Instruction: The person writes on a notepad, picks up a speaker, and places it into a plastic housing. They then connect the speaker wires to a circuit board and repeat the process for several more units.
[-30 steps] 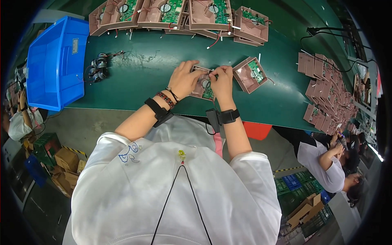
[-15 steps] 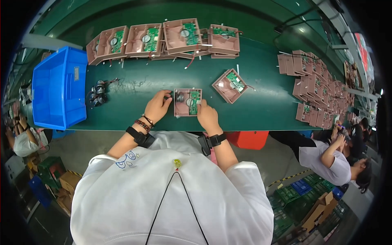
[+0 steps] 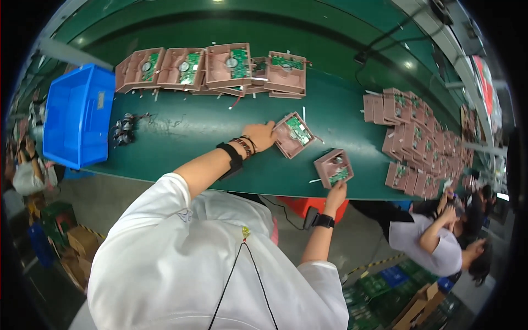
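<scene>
My right hand [image 3: 336,193] holds a pink plastic housing [image 3: 319,165] by its near edge, off to the right by the table's front edge. A green circuit board [image 3: 337,175] and a dark round part show inside it, and the housing is tilted. My left hand [image 3: 260,136] reaches across and grips the left edge of a second pink housing [image 3: 283,144], its fingertips partly hidden at the rim. That one lies turned at an angle, with a green circuit board [image 3: 298,131] inside and a short wire at its right corner.
Pink housings with boards [image 3: 227,55] line the back of the green table [image 3: 187,148]. Many more stacked housings [image 3: 404,140] stand at the right. Dark round parts with wires [image 3: 125,131] lie beside a blue bin [image 3: 71,121] at left. A person [image 3: 426,242] sits at right.
My right hand has carried the housing from in front of me to the right. My left hand has let it go and moved right onto the second housing. The view has shifted.
</scene>
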Demonstrator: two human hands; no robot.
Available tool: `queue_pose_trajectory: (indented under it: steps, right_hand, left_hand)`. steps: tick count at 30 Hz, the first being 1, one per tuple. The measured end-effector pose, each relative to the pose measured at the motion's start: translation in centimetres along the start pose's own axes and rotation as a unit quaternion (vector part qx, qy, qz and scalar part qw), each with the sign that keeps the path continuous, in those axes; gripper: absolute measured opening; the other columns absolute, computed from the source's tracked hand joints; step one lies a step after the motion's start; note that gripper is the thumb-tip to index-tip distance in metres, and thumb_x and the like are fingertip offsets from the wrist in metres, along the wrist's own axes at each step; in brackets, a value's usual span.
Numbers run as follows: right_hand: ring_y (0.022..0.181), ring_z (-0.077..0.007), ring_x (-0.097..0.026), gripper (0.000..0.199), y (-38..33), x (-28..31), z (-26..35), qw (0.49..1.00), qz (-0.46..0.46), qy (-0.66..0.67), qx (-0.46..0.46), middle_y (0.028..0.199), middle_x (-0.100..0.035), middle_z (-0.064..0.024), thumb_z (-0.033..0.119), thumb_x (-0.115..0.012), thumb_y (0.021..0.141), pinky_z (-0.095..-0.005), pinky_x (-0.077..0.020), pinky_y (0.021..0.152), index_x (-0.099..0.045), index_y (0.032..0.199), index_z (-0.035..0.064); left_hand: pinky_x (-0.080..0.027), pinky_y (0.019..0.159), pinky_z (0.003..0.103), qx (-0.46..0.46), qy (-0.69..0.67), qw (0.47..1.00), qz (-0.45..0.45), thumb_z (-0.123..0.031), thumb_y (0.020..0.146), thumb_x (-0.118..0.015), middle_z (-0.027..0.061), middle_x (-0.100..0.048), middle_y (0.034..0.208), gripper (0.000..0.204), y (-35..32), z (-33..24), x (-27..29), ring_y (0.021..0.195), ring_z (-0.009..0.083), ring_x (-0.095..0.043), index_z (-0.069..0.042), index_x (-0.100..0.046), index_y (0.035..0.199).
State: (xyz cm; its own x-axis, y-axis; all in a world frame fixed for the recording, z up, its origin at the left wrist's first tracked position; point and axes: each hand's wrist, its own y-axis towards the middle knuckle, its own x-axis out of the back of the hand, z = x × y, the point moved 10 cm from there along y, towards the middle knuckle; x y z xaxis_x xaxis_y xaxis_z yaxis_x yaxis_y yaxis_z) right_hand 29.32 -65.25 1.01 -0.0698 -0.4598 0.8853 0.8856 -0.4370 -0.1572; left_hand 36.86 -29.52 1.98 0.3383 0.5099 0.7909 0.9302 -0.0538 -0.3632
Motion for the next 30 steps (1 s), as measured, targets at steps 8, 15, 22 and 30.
queue_pose_trajectory:
  steps: [8, 15, 22, 30]
  right_hand:
    - [0.087, -0.0399, -0.056, 0.037, -1.8, 1.5, 9.7, 0.99, -0.119, 0.065, -0.025, 0.101, -0.058, -0.022, 0.028, -0.047, 0.091, -0.0444, -0.0434, 0.075, -0.047, 0.112, -0.0025]
    - [0.082, -0.0326, -0.057, 0.035, -14.1, -11.1, 23.9, 0.942, 0.124, 0.04, 0.31, 0.088, -0.057, -0.0176, 0.02, -0.053, 0.088, -0.0409, -0.0458, 0.071, -0.046, 0.114, -0.0017]
    - [0.071, -0.042, -0.06, 0.033, -19.7, -17.2, 28.9, 0.89, 0.276, -0.113, 0.346, 0.08, -0.062, -0.0246, 0.023, -0.05, 0.089, -0.0497, -0.0462, 0.061, -0.037, 0.109, 0.0]
    - [0.074, -0.0454, -0.058, 0.028, -21.4, -19.1, 26.6, 0.909, 0.303, -0.066, 0.28, 0.08, -0.061, -0.0269, 0.022, -0.049, 0.088, -0.0532, -0.0442, 0.062, -0.036, 0.103, 0.002]
  left_hand:
    - [-0.048, 0.071, 0.046, 0.016, 0.062, 0.997, 0.033, -0.029, 0.082, -0.045, 0.0152, -0.066, 0.083, 0.03, -4.2, 7.1, 2.5, 0.077, 0.0352, -0.063, -0.009, -0.056, 0.102]
    - [-0.048, 0.076, 0.044, 0.076, -0.049, 0.993, -0.075, -0.033, 0.083, -0.05, 0.0142, -0.062, 0.101, 0.034, -12.6, 19.0, 7.6, 0.088, 0.0335, -0.061, -0.009, -0.056, 0.106]
    - [-0.046, 0.076, 0.042, 0.167, 0.135, 0.911, -0.352, -0.031, 0.079, -0.061, 0.0121, -0.055, 0.097, 0.034, -20.0, 32.2, 20.1, 0.09, 0.0308, -0.053, -0.009, -0.057, 0.105]
    - [-0.041, 0.086, 0.04, 0.349, 0.067, 0.931, -0.084, -0.053, 0.079, -0.054, 0.0137, -0.053, 0.11, 0.056, -19.8, 41.4, 19.8, 0.105, 0.0324, -0.049, -0.009, -0.056, 0.113]
